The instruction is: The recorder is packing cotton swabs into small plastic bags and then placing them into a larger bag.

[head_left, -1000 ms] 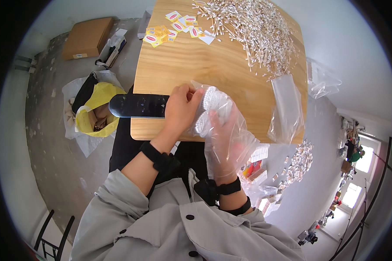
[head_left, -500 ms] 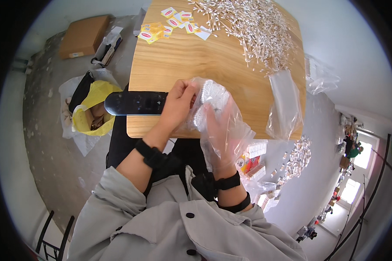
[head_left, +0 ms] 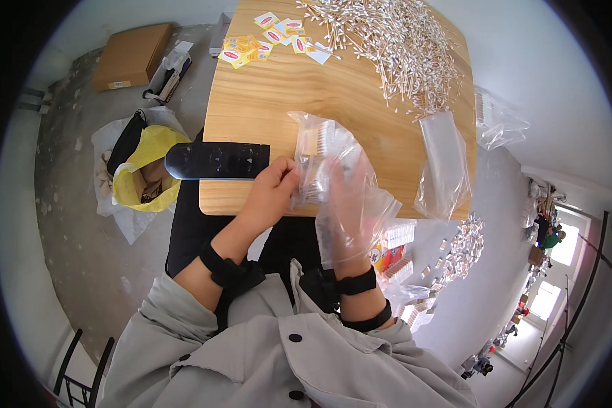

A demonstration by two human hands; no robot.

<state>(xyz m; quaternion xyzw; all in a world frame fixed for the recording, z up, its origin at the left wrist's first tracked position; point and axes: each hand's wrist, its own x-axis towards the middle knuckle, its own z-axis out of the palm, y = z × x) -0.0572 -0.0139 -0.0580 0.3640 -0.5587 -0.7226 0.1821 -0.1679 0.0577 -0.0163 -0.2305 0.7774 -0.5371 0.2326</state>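
Note:
A clear plastic bag (head_left: 377, 204) is draped over my right hand (head_left: 347, 204) and part of its wrist. Through the film I see packs of cotton swabs (head_left: 325, 139) in rows, white tips showing, against that hand's fingers. The right hand is closed around the packs, though creases and glare blur its fingertips. My left hand (head_left: 273, 190) pinches the bag's left edge low down, beside the packs. To its left, a dark, round-ended flat strip (head_left: 217, 160) lies over the table's edge.
The wooden table (head_left: 279, 102) bears a heap of loose cotton swabs (head_left: 408, 54), yellow-and-white cards (head_left: 245, 51) and a stack of clear bags (head_left: 445, 163). A yellow-lined bin (head_left: 146, 170) and cardboard box (head_left: 130, 58) stand on the left floor. More swab packs (head_left: 462, 248) lie on the right.
My left hand has slid down and slightly left along the bag's edge. The bag's top corner now stands out, and the swab packs inside have turned, showing their sticks.

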